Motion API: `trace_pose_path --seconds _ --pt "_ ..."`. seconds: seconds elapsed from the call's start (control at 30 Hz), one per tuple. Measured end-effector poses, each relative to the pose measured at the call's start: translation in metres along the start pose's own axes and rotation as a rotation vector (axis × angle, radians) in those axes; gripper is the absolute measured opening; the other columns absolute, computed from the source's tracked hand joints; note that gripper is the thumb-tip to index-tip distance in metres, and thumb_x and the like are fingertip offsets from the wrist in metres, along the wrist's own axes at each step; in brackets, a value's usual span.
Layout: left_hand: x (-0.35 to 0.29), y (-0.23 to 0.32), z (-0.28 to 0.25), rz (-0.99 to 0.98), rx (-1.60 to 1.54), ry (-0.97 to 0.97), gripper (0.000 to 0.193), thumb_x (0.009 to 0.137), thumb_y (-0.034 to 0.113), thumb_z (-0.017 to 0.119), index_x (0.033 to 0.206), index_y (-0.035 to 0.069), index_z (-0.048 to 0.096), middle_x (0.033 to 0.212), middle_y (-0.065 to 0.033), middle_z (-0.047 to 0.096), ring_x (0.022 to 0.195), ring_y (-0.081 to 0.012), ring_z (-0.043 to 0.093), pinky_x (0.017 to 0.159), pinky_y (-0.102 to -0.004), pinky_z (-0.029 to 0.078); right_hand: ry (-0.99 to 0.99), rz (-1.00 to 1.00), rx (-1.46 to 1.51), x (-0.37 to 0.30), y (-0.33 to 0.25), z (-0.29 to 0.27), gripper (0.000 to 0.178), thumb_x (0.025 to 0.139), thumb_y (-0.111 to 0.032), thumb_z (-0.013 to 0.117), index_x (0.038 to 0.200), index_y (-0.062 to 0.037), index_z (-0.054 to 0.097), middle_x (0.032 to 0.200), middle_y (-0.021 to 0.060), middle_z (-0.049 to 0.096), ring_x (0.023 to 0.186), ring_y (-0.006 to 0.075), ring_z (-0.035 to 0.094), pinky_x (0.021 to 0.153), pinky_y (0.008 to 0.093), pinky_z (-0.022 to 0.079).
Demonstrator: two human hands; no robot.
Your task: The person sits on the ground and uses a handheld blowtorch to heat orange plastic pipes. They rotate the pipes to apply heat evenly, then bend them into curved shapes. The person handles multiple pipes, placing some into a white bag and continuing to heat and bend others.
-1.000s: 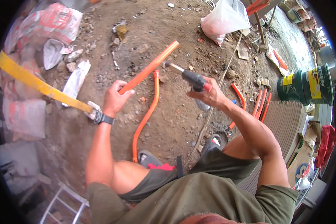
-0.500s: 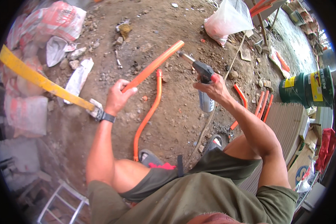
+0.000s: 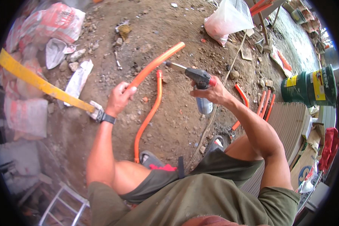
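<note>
My left hand (image 3: 119,98) is closed round the near end of an orange plastic pipe (image 3: 156,62), which slants up to the right and bends slightly. In my right hand (image 3: 213,92) is a gas torch (image 3: 199,77), its dark head and red part above a pale canister. The torch's metal nozzle points left, close to the pipe's middle; no flame is visible. Below them on the soil lies another orange pipe (image 3: 151,113), curved in an S with a wider collar at its upper end. It reaches down to my left foot.
Short orange pipes (image 3: 265,103) lie at right beside stacked grey boards (image 3: 286,122). Green buckets (image 3: 314,86) stand beyond. A white plastic bag (image 3: 228,22) sits at the far right, near a cord (image 3: 235,56). A yellow strip (image 3: 41,80) and sacks (image 3: 60,22) are at left.
The torch has moved left, bringing its nozzle from near the pipe's far tip to beside its middle. The held pipe now shows a slight bend.
</note>
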State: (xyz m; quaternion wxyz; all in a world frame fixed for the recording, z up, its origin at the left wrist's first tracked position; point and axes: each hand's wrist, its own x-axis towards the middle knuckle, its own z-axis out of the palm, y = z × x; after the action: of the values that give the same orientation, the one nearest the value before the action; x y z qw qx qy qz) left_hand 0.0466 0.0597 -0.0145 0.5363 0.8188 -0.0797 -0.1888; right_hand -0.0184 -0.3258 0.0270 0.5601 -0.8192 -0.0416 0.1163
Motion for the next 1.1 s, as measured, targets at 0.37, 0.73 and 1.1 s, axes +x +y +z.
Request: trace_pose_path --seconds 0.37,0.73,1.1 --pt "0.001 0.003 0.002 -0.032 -0.011 -0.034 0.029 0.101 0.033 0.07 0.101 0.004 0.065 0.071 0.0005 0.063 0.054 -0.0035 0.05 0.049 -0.0215 0.04 0.026 0.034 -0.062 -0.004 0.006 0.001 0.032 0.081 -0.023 0.087 0.099 -0.0041 0.069 0.084 0.0015 0.066 0.078 0.0137 0.062 0.072 0.0322 0.052" --pt "-0.002 0.006 0.003 0.009 0.017 -0.007 0.024 0.096 0.022 0.073 0.107 0.003 0.065 0.076 0.0011 0.063 0.061 -0.0037 0.054 0.053 -0.022 0.042 0.05 0.13 -0.042 -0.003 0.002 -0.006 0.03 0.079 -0.024 0.087 0.095 -0.0068 0.068 0.084 -0.0005 0.064 0.077 0.011 0.058 0.071 0.0309 0.05" --pt "-0.001 0.006 0.006 0.228 0.29 0.143 0.025 0.087 0.01 0.077 0.108 0.002 0.066 0.087 -0.003 0.069 0.079 -0.011 0.065 0.074 -0.0299 0.054 0.1 0.082 -0.036 -0.001 0.002 -0.005 0.034 0.08 -0.025 0.086 0.103 -0.0052 0.07 0.079 0.0003 0.062 0.075 0.0111 0.058 0.07 0.0316 0.05"
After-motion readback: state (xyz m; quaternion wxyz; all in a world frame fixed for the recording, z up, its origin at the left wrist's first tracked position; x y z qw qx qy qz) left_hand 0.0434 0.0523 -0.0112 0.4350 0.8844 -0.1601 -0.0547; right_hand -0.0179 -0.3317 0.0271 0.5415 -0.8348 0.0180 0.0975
